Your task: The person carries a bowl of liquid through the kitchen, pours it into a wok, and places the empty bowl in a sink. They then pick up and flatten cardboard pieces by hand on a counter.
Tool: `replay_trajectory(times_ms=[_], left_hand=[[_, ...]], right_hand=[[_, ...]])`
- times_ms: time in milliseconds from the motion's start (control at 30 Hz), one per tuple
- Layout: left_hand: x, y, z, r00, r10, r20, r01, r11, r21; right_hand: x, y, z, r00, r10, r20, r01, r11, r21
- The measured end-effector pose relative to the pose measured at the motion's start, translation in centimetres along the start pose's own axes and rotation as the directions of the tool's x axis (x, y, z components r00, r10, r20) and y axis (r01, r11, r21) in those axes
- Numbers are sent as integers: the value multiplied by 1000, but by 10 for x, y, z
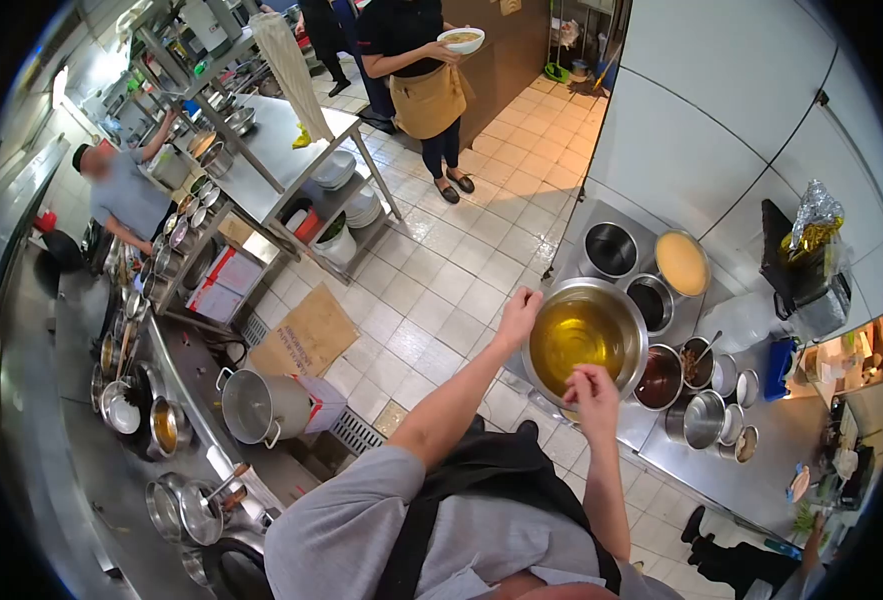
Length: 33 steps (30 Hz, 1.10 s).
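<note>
A wide metal bowl [635,330] with clear yellow liquid [586,330] is in front of me, at the edge of the steel counter. My left hand [519,316] is closed on its left rim. Over the near side of the bowl, my right hand [592,390] has its fingers curled together. Whether they pinch something small is hidden. Just beyond the bowl stand a pot with dark contents [649,304] and a container of orange liquid [682,263]. A pot of dark red sauce [657,378] is close to its right side.
Several metal containers [703,418] crowd the right counter [696,480]. On the left, a large pot [264,407] stands near flattened cardboard [304,335]. One person holds a white bowl [461,40] ahead; another [126,185] works at the far left. Someone's legs [741,555] show lower right.
</note>
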<state>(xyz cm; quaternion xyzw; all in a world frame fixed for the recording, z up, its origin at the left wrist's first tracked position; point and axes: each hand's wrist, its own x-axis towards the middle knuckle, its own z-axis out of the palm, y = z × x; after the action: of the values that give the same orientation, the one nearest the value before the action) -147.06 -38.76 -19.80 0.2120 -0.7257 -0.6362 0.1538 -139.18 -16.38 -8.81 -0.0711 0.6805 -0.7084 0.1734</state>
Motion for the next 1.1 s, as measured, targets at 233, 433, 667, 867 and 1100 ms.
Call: replay_trajectory(times_ms=[233,433,667,867,1100], left_hand=[[-37,-4,-44,941,-197,-276,170,978,-120],[-134,-9,-85,914,-401,-53,189,538,-821],[-251,15,-76,968,-241,-71,-40,130,-991],[-380,15,-94,831,-324,-453,-402,213,-891],[-552,0,-49,659,-595,-460,-394,248,-885]], right_hand=[[1,-19,51,970,-135,202,168,973,-159],[-17,-13,102,642,-417,643,648,744,-163],[-45,51,120,216,-375,902,810,584,48],[-108,93,148,-46,-286,957,865,468,182],[-155,214,133,-372,47,927,765,581,277]])
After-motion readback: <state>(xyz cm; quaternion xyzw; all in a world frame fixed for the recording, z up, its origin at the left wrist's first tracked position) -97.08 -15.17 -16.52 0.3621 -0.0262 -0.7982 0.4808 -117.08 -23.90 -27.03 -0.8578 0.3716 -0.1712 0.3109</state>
